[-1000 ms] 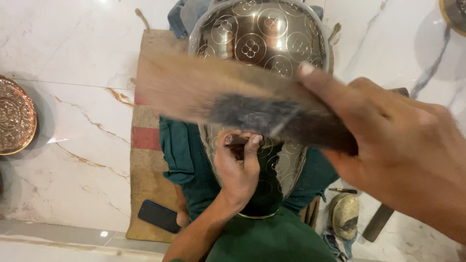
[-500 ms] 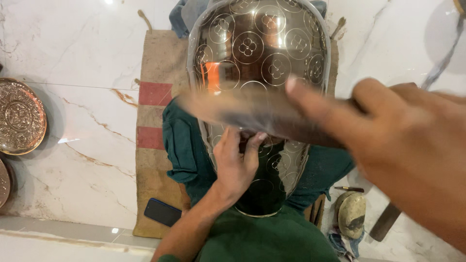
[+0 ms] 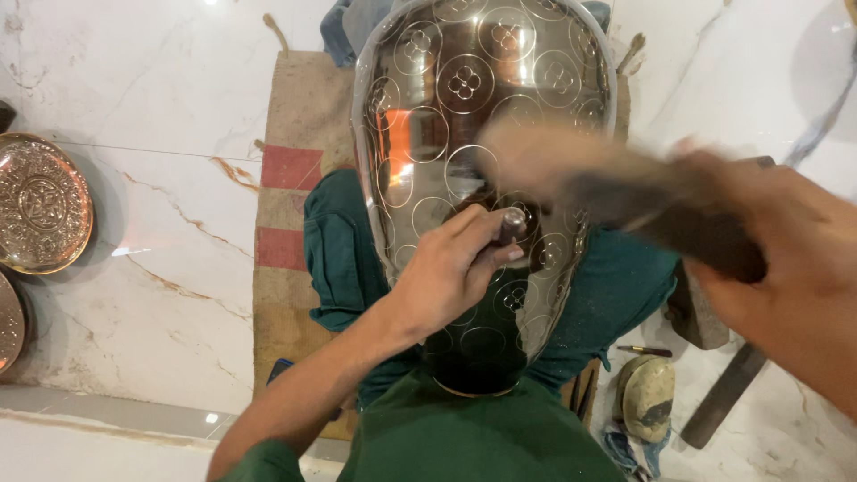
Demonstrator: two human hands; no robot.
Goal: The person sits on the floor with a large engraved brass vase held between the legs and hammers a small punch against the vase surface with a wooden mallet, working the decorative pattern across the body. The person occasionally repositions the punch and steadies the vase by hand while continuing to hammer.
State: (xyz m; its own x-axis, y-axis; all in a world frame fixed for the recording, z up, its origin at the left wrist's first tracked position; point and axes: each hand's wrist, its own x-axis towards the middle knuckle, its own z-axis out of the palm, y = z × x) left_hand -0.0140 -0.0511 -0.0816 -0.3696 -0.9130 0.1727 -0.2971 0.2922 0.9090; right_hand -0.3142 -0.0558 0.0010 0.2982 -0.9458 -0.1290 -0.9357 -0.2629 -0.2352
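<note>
With your left hand (image 3: 446, 272) pinching the punch (image 3: 511, 223) tight against the engraved metal vessel (image 3: 473, 107) across your lap, keep it steady while your right hand (image 3: 786, 268), fingers wrapped around the wooden mallet (image 3: 625, 192), strikes squarely.

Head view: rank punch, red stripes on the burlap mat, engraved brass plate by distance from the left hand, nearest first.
1. Punch: gripped in the left hand, tip against the engraved metal vessel.
2. Red stripes: on the burlap mat, left of the hand past the green-clad knee.
3. Engraved brass plate: far left on the marble floor, at the frame edge.
</note>
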